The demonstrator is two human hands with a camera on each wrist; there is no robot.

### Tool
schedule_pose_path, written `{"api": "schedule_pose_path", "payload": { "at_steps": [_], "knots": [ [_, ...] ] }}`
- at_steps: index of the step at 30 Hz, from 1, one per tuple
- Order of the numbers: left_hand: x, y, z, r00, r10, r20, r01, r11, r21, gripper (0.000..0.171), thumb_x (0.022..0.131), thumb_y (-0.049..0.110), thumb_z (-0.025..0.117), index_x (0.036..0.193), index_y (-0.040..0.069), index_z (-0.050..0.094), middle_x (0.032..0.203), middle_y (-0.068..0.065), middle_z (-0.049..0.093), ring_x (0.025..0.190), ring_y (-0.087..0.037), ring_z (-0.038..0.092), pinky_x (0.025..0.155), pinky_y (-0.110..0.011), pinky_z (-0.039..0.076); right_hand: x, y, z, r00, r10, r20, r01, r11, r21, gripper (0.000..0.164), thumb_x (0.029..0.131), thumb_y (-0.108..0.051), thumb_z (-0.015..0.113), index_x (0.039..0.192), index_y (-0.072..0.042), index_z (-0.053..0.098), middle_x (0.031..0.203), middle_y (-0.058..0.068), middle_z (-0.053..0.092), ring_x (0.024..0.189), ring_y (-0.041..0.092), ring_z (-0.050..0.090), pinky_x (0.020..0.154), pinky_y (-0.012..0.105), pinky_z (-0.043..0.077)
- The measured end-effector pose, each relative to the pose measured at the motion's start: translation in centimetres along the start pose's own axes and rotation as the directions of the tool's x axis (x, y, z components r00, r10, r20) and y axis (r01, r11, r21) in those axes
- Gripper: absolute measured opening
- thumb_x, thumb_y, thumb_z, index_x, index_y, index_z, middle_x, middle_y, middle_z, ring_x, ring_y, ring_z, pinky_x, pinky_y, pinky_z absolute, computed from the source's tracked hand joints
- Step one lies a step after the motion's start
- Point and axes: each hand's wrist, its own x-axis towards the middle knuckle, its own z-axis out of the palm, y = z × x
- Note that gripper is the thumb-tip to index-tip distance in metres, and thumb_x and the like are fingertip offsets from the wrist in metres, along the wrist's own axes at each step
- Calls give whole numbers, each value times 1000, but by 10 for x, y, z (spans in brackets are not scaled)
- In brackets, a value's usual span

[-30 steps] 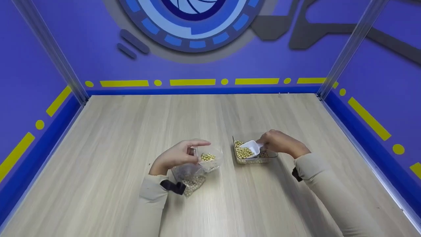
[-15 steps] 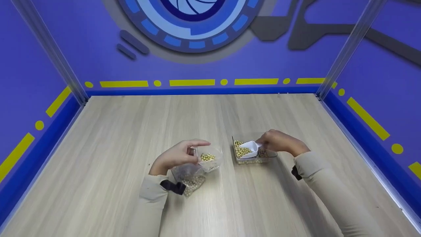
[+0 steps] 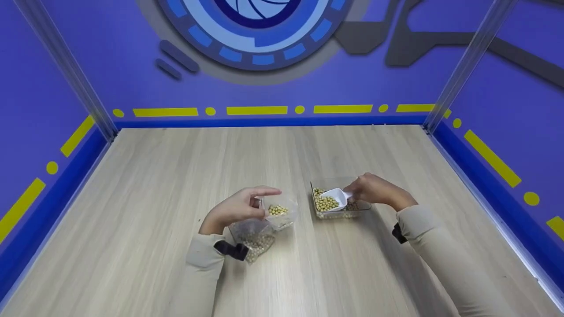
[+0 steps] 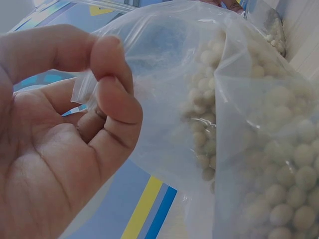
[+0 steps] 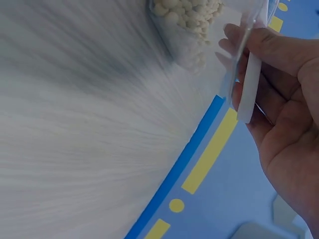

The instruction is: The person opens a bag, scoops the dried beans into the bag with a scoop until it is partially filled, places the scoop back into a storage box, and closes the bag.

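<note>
My left hand point(image 3: 235, 209) pinches the rim of a clear plastic bag point(image 4: 159, 45) between thumb and fingers, the mouth standing open. Round pale-yellow beans point(image 3: 278, 210) show inside it, and more fill its lower part point(image 3: 260, 246), which rests on the table near the wrist. To the right, my right hand point(image 3: 374, 191) grips the handle of a small white scoop point(image 3: 339, 197). The scoop is inside a clear rectangular box point(image 3: 343, 214) of the same beans and bears a heap of them point(image 3: 327, 203). The right wrist view shows the white handle point(image 5: 250, 89) between thumb and fingers.
Bag and box stand apart on a light wood-grain table point(image 3: 211, 163), with a strip of tabletop between them. Blue-purple panels with yellow marks point(image 3: 257, 110) rise at the back and both sides.
Half a second ago the scoop sat slightly more to the right-hand side with fewer beans showing in it; now a fuller heap lies in its bowl. The left hand and bag have stayed put.
</note>
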Motion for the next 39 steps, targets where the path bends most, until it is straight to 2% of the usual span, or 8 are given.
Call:
{"api": "schedule_pose_path", "payload": {
  "at_steps": [5,7,12,14,20,28,35,39],
  "knots": [
    [-2,2,0,1000,-1,-8,1,1000,9,62,80,-8,56,141,1,46,62,6,45,51,-5,32,54,-22,36,-1,5,4,998,-48,-41,48,999,-6,26,81,4,68,106,1,73,95,14,74,80,20,69,67,33,55],
    [-2,2,0,1000,2,-13,-2,1000,18,62,80,-8,56,141,0,46,66,5,47,51,-4,32,53,-22,36,-1,6,4,998,-39,-46,39,999,11,27,81,4,68,108,1,73,98,15,74,83,23,70,69,36,56],
    [-1,0,-1,1000,16,-10,-16,1000,24,63,79,-7,57,141,-4,44,60,7,44,50,-4,32,53,-22,36,-2,9,3,999,-2,-48,6,997,75,31,82,7,66,112,2,71,104,17,72,90,27,69,73,38,57],
    [-1,1,-1,1000,16,-6,-15,1000,16,63,79,-8,57,141,-4,44,55,8,39,50,-4,32,53,-22,36,-2,11,2,999,0,-49,5,996,90,31,82,7,66,113,2,70,105,17,72,92,28,69,74,38,57],
    [-1,2,0,1000,7,-4,-7,1000,-1,62,80,-9,55,141,-1,46,53,9,37,50,-4,31,54,-22,36,-4,15,0,999,-16,-42,22,991,133,30,84,3,66,114,1,70,108,16,71,96,29,69,77,41,56],
    [-1,0,-1,1000,-1,-5,1,1000,11,61,81,-7,57,141,0,46,58,8,49,51,-4,37,56,-22,39,-8,20,0,999,10,-51,1,975,223,29,86,-1,65,114,-2,71,107,14,72,98,29,68,80,39,55],
    [-1,-1,-1,1000,-9,-1,9,1000,-10,62,81,-8,56,141,1,46,55,10,47,51,-3,37,56,-22,40,-10,25,3,998,46,-40,-34,965,261,30,87,-4,65,117,-2,69,111,15,70,104,32,66,86,47,53],
    [0,-1,-1,1000,-5,-1,5,1000,-10,62,81,-9,56,141,0,46,56,9,48,51,-3,37,56,-21,41,-11,28,4,997,56,-43,-42,958,284,30,88,-6,65,117,-1,69,112,16,70,104,33,66,86,47,53]
  ]
}}
